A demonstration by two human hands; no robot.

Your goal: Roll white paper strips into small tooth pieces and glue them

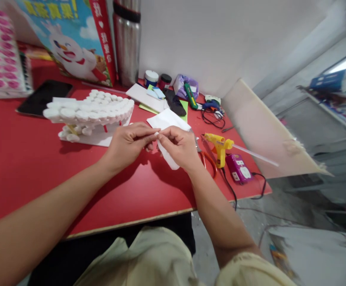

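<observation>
Both of my hands meet over the red table (125,198). They pinch a small white strip of tissue or thin paper (170,159) between thumbs and fingertips. My left hand (128,143) holds its upper end, and my right hand (180,147) is closed on it as the rest hangs below the fingers. Just behind the hands lies a folded white sheet (170,119). To the left of my left hand stands a model (89,111) built of white rounded pieces on a white base, with red and yellow supports under it.
Right of my hands lie orange-handled scissors (210,163), a yellow glue gun (219,147) with its glue stick, and a purple power socket (239,169) with cords. Along the wall stand a steel flask (127,47), jars (151,77), a green cutter (191,95) and a printed box (72,43).
</observation>
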